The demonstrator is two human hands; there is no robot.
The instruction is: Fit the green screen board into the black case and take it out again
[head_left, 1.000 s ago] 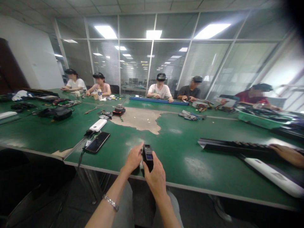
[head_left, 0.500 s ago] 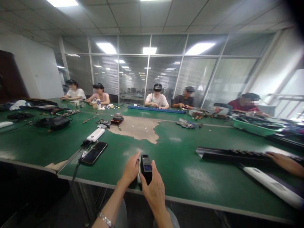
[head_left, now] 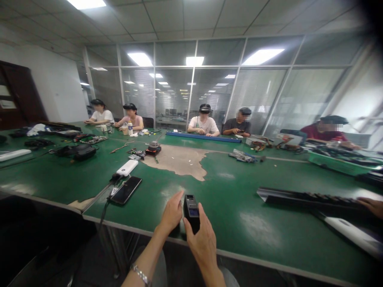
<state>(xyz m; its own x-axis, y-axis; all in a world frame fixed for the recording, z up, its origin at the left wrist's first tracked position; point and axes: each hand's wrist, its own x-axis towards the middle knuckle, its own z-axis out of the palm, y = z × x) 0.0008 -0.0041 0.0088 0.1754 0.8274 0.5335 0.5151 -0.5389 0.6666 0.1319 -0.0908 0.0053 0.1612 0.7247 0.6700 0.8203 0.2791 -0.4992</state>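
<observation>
The green tabletop (head_left: 233,191) spreads across the room in front of me, with people (head_left: 203,125) in dark headgear seated along its far edge and toward its far right corner. A pale, ragged patch (head_left: 182,161) shows between its middle and the far edge. A long blue bar (head_left: 203,137) lies along that far edge, before the person in the middle. Toward the right edge stands a green basket (head_left: 335,162) heaped with dark odds and ends. Nearer, by the right end of the near edge, lies a black channel (head_left: 287,198), a co-worker's hand (head_left: 372,205) resting at its right part, and just below it a long white device (head_left: 353,233). At the middle of the near edge are the wearer's hands. The right hand (head_left: 203,237) has its thumb and fingers closed around the sides of a black handheld device (head_left: 190,204) with a small screen. The left hand (head_left: 171,211) is just beside it, fingers pointing forward; from where I stand, I can't make out whether it touches or grips anything. Left of them, in from the near edge, lie a dark phone (head_left: 127,190) and, just beyond it, a white power bank (head_left: 127,168). A silvery bracelet (head_left: 140,275) circles the left wrist.
</observation>
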